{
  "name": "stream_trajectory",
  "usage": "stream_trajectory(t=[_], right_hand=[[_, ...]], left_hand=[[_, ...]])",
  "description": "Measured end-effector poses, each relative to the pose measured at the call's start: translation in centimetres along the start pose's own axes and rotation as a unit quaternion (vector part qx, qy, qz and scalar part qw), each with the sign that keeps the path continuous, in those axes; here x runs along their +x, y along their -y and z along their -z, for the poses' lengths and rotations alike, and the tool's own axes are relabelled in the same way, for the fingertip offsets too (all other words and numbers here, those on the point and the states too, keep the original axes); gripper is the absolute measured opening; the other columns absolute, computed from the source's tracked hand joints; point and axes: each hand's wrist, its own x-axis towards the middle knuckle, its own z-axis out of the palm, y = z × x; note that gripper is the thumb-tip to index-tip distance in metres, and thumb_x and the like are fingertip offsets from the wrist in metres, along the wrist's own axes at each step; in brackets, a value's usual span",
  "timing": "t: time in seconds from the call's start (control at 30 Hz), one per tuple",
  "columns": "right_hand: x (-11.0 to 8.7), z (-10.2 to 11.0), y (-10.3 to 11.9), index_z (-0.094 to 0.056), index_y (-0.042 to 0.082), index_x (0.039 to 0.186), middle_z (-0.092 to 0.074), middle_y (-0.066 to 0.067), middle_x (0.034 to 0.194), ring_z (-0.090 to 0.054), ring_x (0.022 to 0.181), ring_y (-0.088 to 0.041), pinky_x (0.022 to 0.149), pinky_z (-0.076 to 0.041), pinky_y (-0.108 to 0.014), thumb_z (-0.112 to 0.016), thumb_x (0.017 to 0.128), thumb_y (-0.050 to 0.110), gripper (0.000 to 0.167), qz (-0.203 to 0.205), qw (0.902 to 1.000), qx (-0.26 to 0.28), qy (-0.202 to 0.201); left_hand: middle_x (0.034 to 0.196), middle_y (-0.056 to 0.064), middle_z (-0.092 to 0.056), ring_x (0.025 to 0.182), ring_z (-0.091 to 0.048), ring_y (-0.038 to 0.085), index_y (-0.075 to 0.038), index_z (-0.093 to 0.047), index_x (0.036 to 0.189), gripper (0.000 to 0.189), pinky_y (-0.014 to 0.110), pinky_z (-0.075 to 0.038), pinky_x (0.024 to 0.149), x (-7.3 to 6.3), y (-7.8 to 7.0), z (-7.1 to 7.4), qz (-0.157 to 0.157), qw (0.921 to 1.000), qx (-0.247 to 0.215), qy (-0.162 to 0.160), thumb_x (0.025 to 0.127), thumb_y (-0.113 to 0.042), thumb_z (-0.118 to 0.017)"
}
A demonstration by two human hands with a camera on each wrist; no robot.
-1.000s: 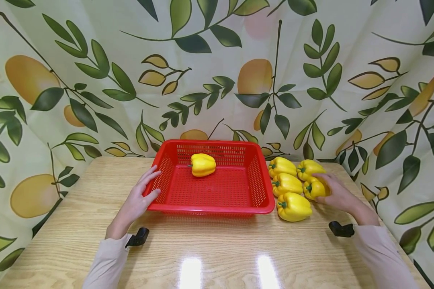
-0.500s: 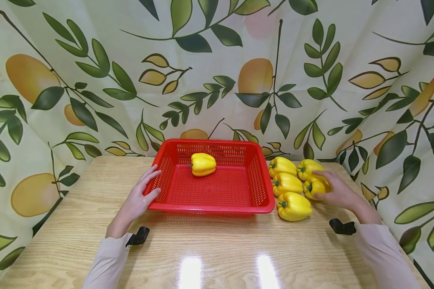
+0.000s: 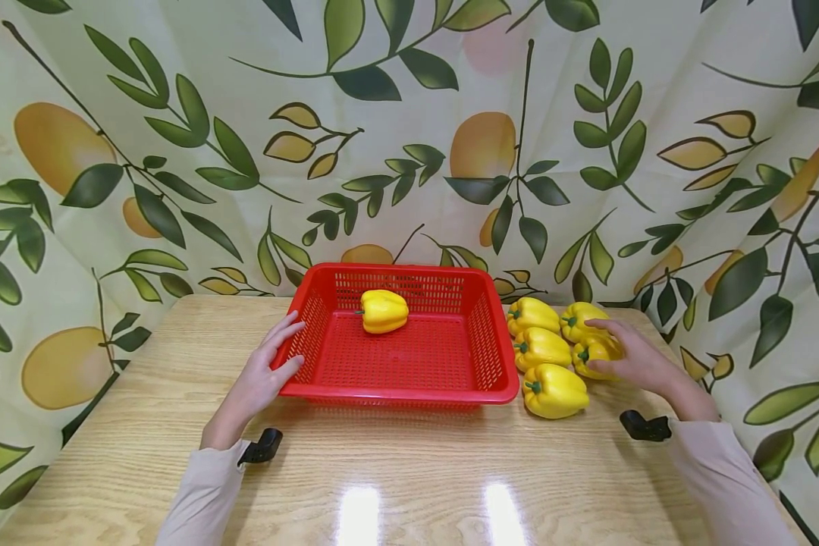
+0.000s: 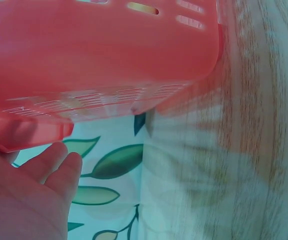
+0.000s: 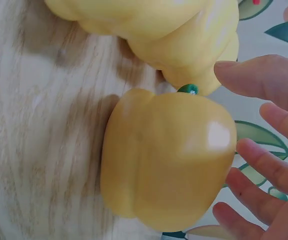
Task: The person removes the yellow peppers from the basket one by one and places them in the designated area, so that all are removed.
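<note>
My left hand (image 3: 255, 383) lies at the left side of a red plastic basket (image 3: 396, 396), fingers extended along its rim and thumb apart. In the left wrist view, the fingertips sit right at the red rim (image 4: 29, 137). One yellow bell pepper (image 3: 385, 312) lies inside the basket, toward the back. On the right, my right hand (image 3: 638, 364) hovers around the nearest-right yellow bell pepper (image 3: 592, 353), thumb and fingers spread. The right wrist view has this pepper (image 5: 169, 160) resting on the wood, fingertips close to its side and thumb apart from it.
Several more yellow bell peppers stand right of the basket, among them a front one (image 3: 555, 390), a middle one (image 3: 542, 347) and a back-right one (image 3: 582, 320). A leaf-patterned curtain (image 3: 409, 152) hangs behind the wooden table (image 3: 423, 455).
My right hand has shifted slightly up and back over the same pepper, its thumb and fingers still spread. The left hand, basket and peppers stay in place.
</note>
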Motion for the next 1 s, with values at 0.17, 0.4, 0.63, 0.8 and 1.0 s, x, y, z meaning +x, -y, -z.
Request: stream_trajectory(t=[0.17,0.4,0.63,0.8,1.0], right_hand=[[0.2,0.0,0.5,-0.039,-0.005,0.143,-0.028,-0.041,0.149,-0.025,0.135,-0.061,0.104,-0.025,-0.076,-0.074,0.087,0.019,0.071,-0.003,1.0000,0.002,0.003],[0.4,0.0,1.4,-0.039,-0.006,0.143,-0.030,-0.040,0.148,-0.029,0.133,-0.059,0.103,-0.029,-0.075,-0.074,0.088,0.020,0.070,-0.003,1.0000,0.004,0.004],[0.7,0.0,2.2,-0.037,-0.005,0.145,-0.034,-0.037,0.148,-0.037,0.129,-0.057,0.098,-0.036,-0.074,-0.072,0.090,0.022,0.071,-0.001,1.0000,0.007,0.007],[0.9,0.1,2.8,-0.037,-0.005,0.145,-0.035,-0.035,0.149,-0.038,0.130,-0.057,0.099,-0.036,-0.073,-0.071,0.091,0.019,0.068,0.016,0.9998,0.010,0.003],[1.4,0.2,3.7,-0.040,-0.001,0.144,-0.039,-0.030,0.148,-0.040,0.129,-0.054,0.099,-0.038,-0.073,-0.070,0.091,0.019,0.064,0.023,0.9997,0.011,0.001]], left_hand=[[0.165,0.009,-0.024,0.149,-0.024,0.037,-0.004,-0.044,0.147,0.053,0.046,-0.042,0.108,0.0,0.0,0.0,0.000,0.9999,0.010,0.001,0.095,-0.006,-0.057],[0.164,0.009,-0.025,0.149,-0.024,0.037,-0.004,-0.045,0.146,0.053,0.009,-0.035,0.098,0.0,0.1,0.0,-0.002,1.0000,0.007,0.000,0.095,-0.007,-0.057],[0.164,0.009,-0.024,0.149,-0.024,0.037,-0.004,-0.045,0.146,0.053,0.003,-0.031,0.095,0.0,0.1,0.0,-0.004,1.0000,0.002,0.001,0.095,-0.006,-0.057],[0.165,0.009,-0.024,0.149,-0.023,0.037,-0.004,-0.045,0.146,0.053,0.023,-0.040,0.105,0.0,0.1,0.0,-0.003,1.0000,0.006,0.001,0.095,-0.006,-0.057],[0.165,0.009,-0.023,0.149,-0.023,0.037,-0.004,-0.044,0.147,0.053,0.056,-0.041,0.108,0.0,0.0,0.0,0.000,1.0000,0.003,0.002,0.095,-0.005,-0.056]])
